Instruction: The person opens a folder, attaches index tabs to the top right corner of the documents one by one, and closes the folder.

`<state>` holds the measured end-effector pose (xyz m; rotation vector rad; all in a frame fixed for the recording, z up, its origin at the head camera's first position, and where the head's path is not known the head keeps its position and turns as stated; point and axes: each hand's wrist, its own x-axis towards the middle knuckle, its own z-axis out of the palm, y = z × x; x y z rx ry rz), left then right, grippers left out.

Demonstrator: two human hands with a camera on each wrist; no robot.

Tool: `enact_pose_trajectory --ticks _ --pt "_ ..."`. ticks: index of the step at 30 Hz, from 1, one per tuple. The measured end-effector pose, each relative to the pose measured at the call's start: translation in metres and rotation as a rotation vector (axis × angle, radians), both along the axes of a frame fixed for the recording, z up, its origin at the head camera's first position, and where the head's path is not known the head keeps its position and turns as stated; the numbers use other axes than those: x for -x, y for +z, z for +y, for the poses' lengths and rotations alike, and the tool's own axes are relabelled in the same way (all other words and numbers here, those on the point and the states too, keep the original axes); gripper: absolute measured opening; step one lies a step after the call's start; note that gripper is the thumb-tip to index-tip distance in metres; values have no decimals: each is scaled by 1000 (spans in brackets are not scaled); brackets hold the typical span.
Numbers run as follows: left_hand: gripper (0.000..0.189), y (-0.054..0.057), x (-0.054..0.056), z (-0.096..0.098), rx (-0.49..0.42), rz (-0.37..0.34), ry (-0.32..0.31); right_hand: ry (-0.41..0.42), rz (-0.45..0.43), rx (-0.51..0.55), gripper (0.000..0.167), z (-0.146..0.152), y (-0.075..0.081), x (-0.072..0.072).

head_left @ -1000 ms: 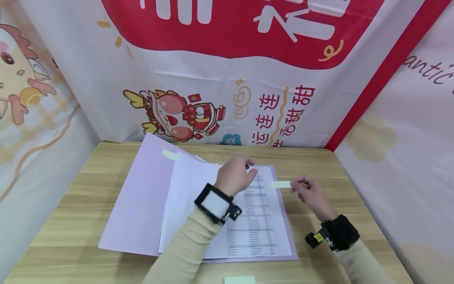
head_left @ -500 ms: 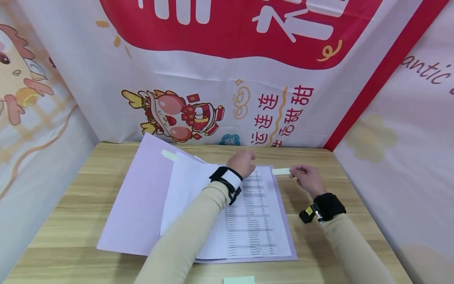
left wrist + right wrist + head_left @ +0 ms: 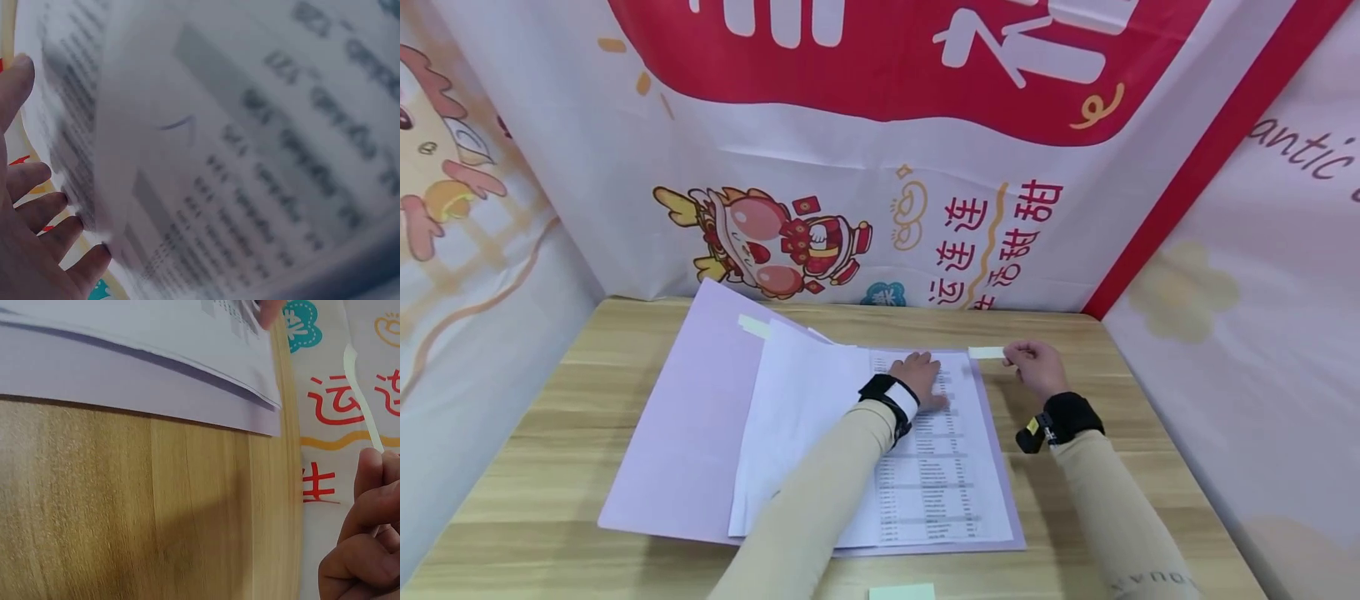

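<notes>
A lilac folder (image 3: 662, 433) lies spread on the table with printed sheets (image 3: 925, 492) inside. My left hand (image 3: 917, 379) rests on the printed page near its top, fingers spread; the left wrist view shows the left hand (image 3: 47, 225) with its fingertips along the paper. Beyond the page's upper right corner, my right hand (image 3: 1036, 365) pinches a pale green sticky strip (image 3: 985, 352) by one end. The strip's free end reaches the folder's corner in the head view. In the right wrist view, the sticky strip (image 3: 362, 394) curves up from the right hand (image 3: 369, 531).
Another pale sticky strip (image 3: 754, 326) sticks out by the top of the white sheet on the left. A pale green sticky pad (image 3: 902, 592) lies at the table's front edge. Printed cloth (image 3: 820, 133) hangs behind the wooden table (image 3: 520, 467).
My left hand has come down from a raised, curled pose to lie spread on the page. The right hand has moved up and slightly left with the strip, toward the folder's upper right corner.
</notes>
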<state>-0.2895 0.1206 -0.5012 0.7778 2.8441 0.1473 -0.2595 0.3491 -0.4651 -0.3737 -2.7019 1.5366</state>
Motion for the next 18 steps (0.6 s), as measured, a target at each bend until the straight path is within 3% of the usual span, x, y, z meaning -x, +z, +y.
enact_pose_trajectory --ticks 8,11,16,18 --pt "82 15 -17 -4 52 63 -8 -25 1 46 30 0 -4 7" --pt "80 8 -13 -1 47 84 -14 -23 13 48 28 -4 -8 11" --pt "74 -2 -3 3 52 101 -94 -13 3 20 30 -7 -15 17" --pt "74 1 0 2 45 83 -114 -14 -6 25 30 -7 -18 20"
